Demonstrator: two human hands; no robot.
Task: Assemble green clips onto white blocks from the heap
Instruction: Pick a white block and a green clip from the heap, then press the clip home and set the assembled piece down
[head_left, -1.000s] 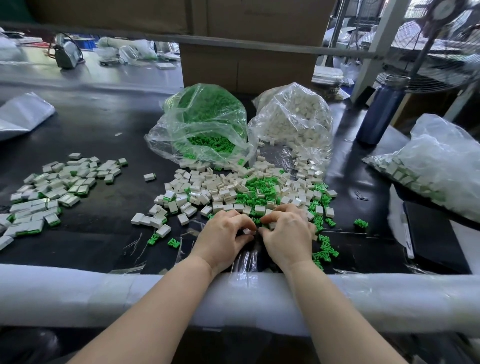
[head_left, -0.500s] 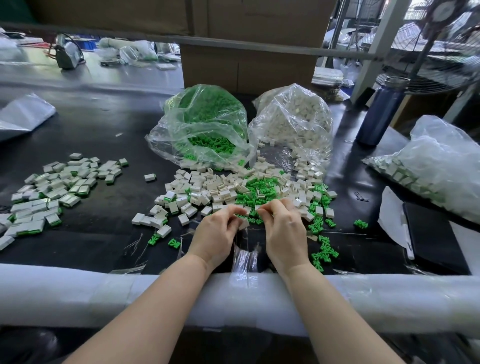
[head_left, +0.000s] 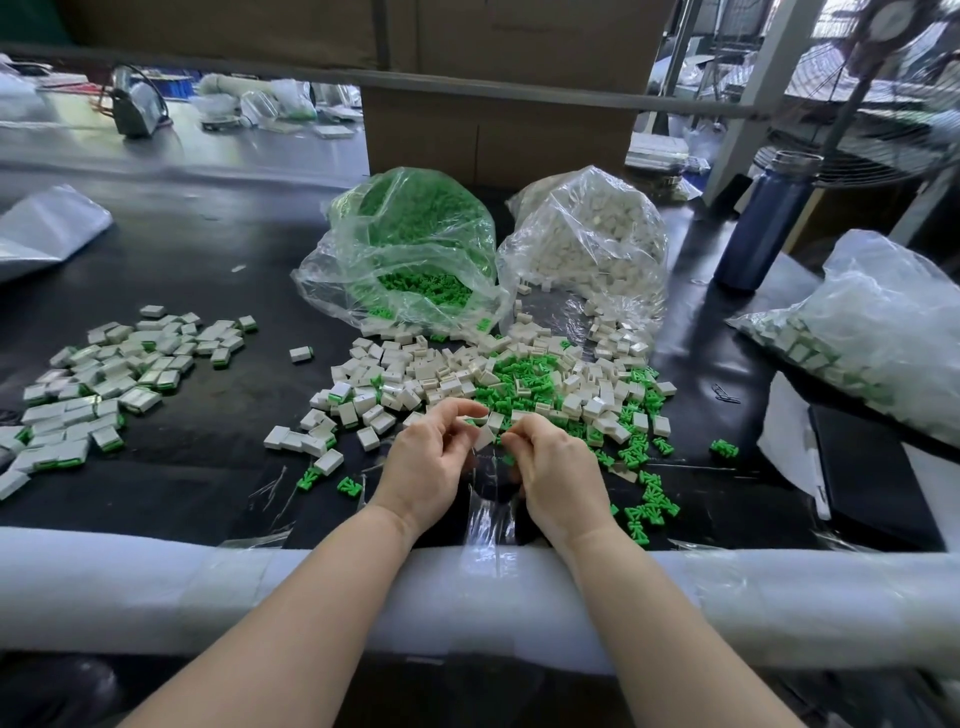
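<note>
Pinching a white block (head_left: 484, 438) in the left hand (head_left: 431, 462) just over the near edge of the mixed heap (head_left: 498, 384).
Right hand (head_left: 558, 467) has fingers curled around a green clip (head_left: 508, 459), barely visible. Both parts look light, rigid, smooth plastic, likely slippery; fingertip grips on the block's flat sides should suit.

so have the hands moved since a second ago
Yes. Both hands, left and right, have shifted away from the padded rail toward the heap, pinching a white block between them.
</note>
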